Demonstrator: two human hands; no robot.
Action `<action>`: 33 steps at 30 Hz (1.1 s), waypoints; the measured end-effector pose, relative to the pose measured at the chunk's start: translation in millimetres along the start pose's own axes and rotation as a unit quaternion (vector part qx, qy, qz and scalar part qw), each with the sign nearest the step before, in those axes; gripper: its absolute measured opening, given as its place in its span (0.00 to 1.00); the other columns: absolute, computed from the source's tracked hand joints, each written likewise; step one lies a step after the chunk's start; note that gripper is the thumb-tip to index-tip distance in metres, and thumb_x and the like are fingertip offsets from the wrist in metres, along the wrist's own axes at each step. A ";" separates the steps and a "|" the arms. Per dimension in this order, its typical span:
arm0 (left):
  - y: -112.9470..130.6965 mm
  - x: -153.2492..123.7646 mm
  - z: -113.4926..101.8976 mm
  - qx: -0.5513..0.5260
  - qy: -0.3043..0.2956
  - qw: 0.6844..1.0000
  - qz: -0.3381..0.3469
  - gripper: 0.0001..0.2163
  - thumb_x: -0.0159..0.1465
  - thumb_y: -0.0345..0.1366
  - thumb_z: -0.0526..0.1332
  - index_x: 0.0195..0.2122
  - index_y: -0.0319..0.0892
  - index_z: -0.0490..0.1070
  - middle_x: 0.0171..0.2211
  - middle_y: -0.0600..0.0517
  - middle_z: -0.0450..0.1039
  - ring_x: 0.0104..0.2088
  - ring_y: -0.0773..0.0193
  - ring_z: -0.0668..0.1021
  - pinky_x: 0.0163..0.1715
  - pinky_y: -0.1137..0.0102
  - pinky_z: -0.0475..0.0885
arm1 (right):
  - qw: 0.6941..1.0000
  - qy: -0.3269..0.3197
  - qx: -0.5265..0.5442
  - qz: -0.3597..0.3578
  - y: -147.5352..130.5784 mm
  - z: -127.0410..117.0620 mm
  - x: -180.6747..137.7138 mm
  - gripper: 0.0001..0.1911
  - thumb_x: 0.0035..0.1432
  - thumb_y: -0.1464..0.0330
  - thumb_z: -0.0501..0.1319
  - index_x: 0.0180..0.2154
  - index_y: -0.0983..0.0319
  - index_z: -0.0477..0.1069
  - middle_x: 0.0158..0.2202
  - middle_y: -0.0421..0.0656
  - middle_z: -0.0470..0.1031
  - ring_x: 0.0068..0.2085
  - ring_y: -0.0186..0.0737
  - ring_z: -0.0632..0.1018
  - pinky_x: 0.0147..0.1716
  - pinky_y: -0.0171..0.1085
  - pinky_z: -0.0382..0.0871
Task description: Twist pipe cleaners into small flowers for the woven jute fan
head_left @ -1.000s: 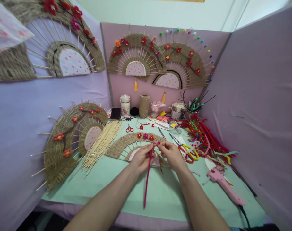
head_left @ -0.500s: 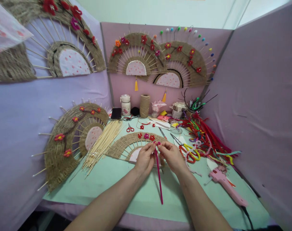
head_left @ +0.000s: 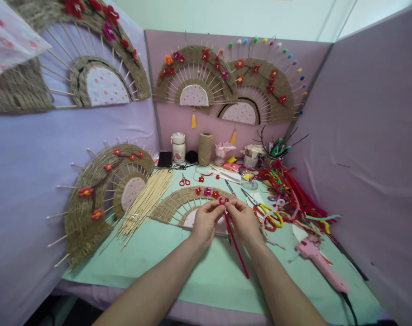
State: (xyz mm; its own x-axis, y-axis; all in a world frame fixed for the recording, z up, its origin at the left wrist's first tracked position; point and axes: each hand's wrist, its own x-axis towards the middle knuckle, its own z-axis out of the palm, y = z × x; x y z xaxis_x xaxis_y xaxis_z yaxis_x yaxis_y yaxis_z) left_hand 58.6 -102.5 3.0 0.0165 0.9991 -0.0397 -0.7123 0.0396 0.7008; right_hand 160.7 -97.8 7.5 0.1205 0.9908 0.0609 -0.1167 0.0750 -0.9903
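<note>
Lilac side panels (head_left: 369,136), pink back panel (head_left: 211,124), mint-green tabletop (head_left: 131,265), pale wall (head_left: 233,19) above.

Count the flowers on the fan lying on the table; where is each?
3 visible on the fan: a red flower at left, a magenta flower in the middle, another red flower at right. The left hand and right hand may hide more.

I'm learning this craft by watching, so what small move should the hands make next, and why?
Probably bend another small loop into the thin magenta fuzzy stem: the left hand and right hand pinch its curled top, while a long straight length hangs free below.
</note>
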 end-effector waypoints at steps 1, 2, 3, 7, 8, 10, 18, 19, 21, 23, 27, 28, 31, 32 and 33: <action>0.3 -0.2 0.3 0.002 -0.002 1.000 0.000 0.10 0.43 0.29 0.71 0.28 0.37 0.76 0.29 0.50 0.77 0.33 0.67 0.76 0.40 0.71 0.68 | 1.000 0.002 -0.003 -0.001 0.2 0.0 0.1 0.13 0.46 0.59 0.64 0.23 0.62 0.66 0.18 0.35 0.62 0.20 0.30 0.60 0.20 0.31 0.52; 0.4 -0.2 0.4 0.002 -0.005 1.000 0.000 0.10 0.43 0.29 0.71 0.28 0.37 0.75 0.29 0.50 0.77 0.32 0.68 0.76 0.40 0.71 0.68 | 1.000 0.003 -0.003 -0.002 0.6 -0.2 0.4 0.13 0.46 0.60 0.63 0.23 0.62 0.66 0.19 0.35 0.62 0.20 0.30 0.60 0.20 0.31 0.53; 0.2 -0.1 0.2 -0.001 -0.008 1.000 -0.001 0.10 0.43 0.29 0.71 0.28 0.38 0.75 0.29 0.51 0.76 0.32 0.68 0.76 0.39 0.72 0.68 | 1.000 0.001 -0.001 -0.002 1.2 -0.5 0.8 0.12 0.46 0.60 0.63 0.23 0.62 0.66 0.19 0.35 0.62 0.20 0.30 0.60 0.20 0.31 0.53; -2.6 2.0 -3.0 -0.019 -0.018 1.000 -0.007 0.10 0.43 0.28 0.71 0.27 0.39 0.74 0.29 0.52 0.76 0.32 0.70 0.75 0.39 0.73 0.67 | 1.000 -0.026 0.010 0.012 2.8 -2.1 2.2 0.12 0.45 0.60 0.64 0.23 0.62 0.67 0.17 0.34 0.61 0.19 0.28 0.58 0.18 0.31 0.50; -3.5 2.8 -4.2 -0.022 -0.017 1.000 -0.011 0.10 0.43 0.28 0.71 0.27 0.39 0.74 0.29 0.52 0.76 0.32 0.70 0.75 0.39 0.73 0.67 | 0.999 -0.031 0.011 0.017 2.9 -2.4 2.3 0.13 0.45 0.60 0.64 0.23 0.62 0.67 0.17 0.34 0.60 0.18 0.28 0.58 0.18 0.31 0.49; -4.9 4.1 -6.2 -0.028 -0.018 0.999 -0.021 0.10 0.43 0.27 0.71 0.27 0.38 0.74 0.29 0.51 0.76 0.33 0.69 0.76 0.40 0.73 0.67 | 0.999 -0.036 0.019 0.025 3.4 -2.9 2.4 0.14 0.45 0.59 0.65 0.23 0.62 0.66 0.17 0.33 0.60 0.18 0.28 0.58 0.17 0.31 0.48; -4.7 3.9 -6.6 -0.055 -0.017 0.997 -0.058 0.11 0.44 0.26 0.71 0.30 0.37 0.75 0.32 0.50 0.77 0.34 0.69 0.76 0.38 0.74 0.67 | 0.997 -0.042 0.049 0.030 7.1 -3.0 4.9 0.14 0.44 0.58 0.65 0.24 0.62 0.67 0.18 0.34 0.63 0.19 0.28 0.59 0.18 0.31 0.51; -4.0 3.9 -6.4 -0.063 -0.022 0.995 -0.068 0.11 0.45 0.27 0.70 0.30 0.37 0.75 0.33 0.49 0.77 0.35 0.69 0.76 0.38 0.74 0.67 | 0.998 -0.035 0.048 0.026 7.0 -2.9 5.2 0.14 0.44 0.58 0.65 0.24 0.62 0.67 0.19 0.35 0.63 0.19 0.28 0.60 0.19 0.31 0.53; -2.3 4.2 -6.7 -0.084 -0.036 0.991 -0.093 0.09 0.48 0.29 0.69 0.31 0.36 0.75 0.35 0.48 0.76 0.36 0.68 0.75 0.39 0.74 0.68 | 0.999 -0.013 0.050 0.015 6.2 -2.5 5.4 0.14 0.44 0.59 0.65 0.23 0.62 0.67 0.19 0.35 0.63 0.20 0.29 0.61 0.20 0.31 0.55; -0.6 4.7 -7.9 -0.098 -0.035 0.987 -0.118 0.08 0.51 0.32 0.68 0.32 0.36 0.74 0.35 0.48 0.76 0.36 0.67 0.76 0.38 0.73 0.69 | 0.999 0.009 0.048 0.005 4.6 -2.2 4.9 0.13 0.44 0.59 0.64 0.23 0.62 0.66 0.19 0.35 0.62 0.20 0.29 0.61 0.19 0.30 0.55; 0.6 4.8 -10.7 -0.083 -0.014 0.989 -0.119 0.07 0.52 0.33 0.67 0.31 0.37 0.73 0.31 0.50 0.75 0.31 0.70 0.75 0.34 0.74 0.69 | 1.000 0.023 0.004 -0.012 0.1 -1.6 1.9 0.13 0.44 0.59 0.64 0.23 0.61 0.66 0.19 0.35 0.62 0.20 0.30 0.62 0.20 0.31 0.56; 0.4 4.5 -11.0 -0.075 -0.014 0.991 -0.112 0.08 0.51 0.32 0.68 0.31 0.38 0.72 0.30 0.51 0.75 0.30 0.70 0.75 0.34 0.74 0.69 | 1.000 0.023 -0.009 -0.017 -0.7 -1.5 1.2 0.13 0.44 0.59 0.64 0.23 0.61 0.66 0.19 0.35 0.62 0.20 0.30 0.62 0.20 0.31 0.57; -0.1 3.3 -10.8 -0.054 -0.015 0.993 -0.106 0.10 0.48 0.29 0.69 0.30 0.37 0.72 0.29 0.52 0.74 0.29 0.71 0.75 0.32 0.75 0.68 | 0.999 0.016 -0.032 -0.034 -1.5 -1.7 0.4 0.13 0.44 0.59 0.64 0.23 0.61 0.67 0.20 0.37 0.66 0.22 0.32 0.65 0.22 0.32 0.60; 0.0 2.9 -10.4 -0.051 -0.014 0.993 -0.109 0.10 0.47 0.28 0.70 0.30 0.37 0.72 0.29 0.53 0.73 0.29 0.72 0.74 0.32 0.76 0.68 | 0.999 0.012 -0.034 -0.037 -1.3 -2.0 0.6 0.13 0.44 0.59 0.64 0.22 0.61 0.67 0.20 0.37 0.67 0.23 0.33 0.66 0.23 0.32 0.60; 0.3 2.5 -10.0 -0.049 -0.013 0.992 -0.112 0.10 0.47 0.28 0.70 0.30 0.37 0.72 0.28 0.53 0.73 0.28 0.73 0.74 0.31 0.76 0.68 | 0.999 0.009 -0.035 -0.038 -1.1 -2.4 0.9 0.13 0.44 0.58 0.64 0.23 0.61 0.68 0.21 0.37 0.67 0.24 0.34 0.67 0.23 0.32 0.61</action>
State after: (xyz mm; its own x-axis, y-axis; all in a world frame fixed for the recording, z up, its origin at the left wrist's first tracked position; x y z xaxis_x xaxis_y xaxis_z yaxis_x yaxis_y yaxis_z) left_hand 51.4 -100.1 -4.0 0.1990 0.9654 -0.1683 -0.7540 0.2605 0.6030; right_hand 163.3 -97.3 8.3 0.1435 0.9805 0.1341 -0.0375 0.1408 -0.9893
